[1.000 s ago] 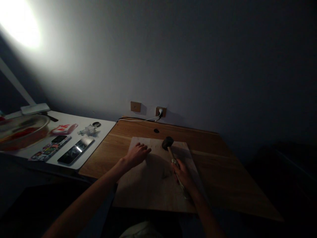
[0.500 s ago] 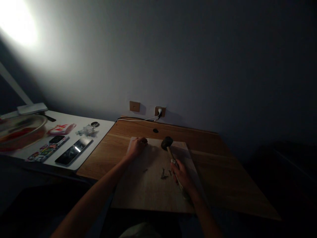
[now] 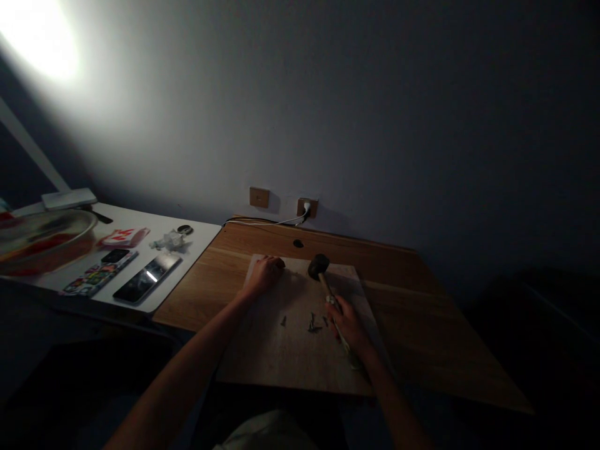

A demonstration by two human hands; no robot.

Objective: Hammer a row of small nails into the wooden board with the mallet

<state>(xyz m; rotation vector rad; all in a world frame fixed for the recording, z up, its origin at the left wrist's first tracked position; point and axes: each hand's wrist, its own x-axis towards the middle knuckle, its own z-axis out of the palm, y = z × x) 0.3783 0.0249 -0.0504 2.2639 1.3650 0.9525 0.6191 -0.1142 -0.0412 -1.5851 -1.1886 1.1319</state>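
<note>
Right hand [image 3: 349, 325] grips the mallet [image 3: 318, 266]; the curled left hand [image 3: 265, 275] on the board [image 3: 281, 362] should sit clear of its head

Dim room: bare wall [image 3: 375, 125], lamp glare [image 3: 37, 37] top left, wooden bench [image 3: 422, 325] against a white table [image 3: 197, 247], two sockets [image 3: 259, 197].
</note>
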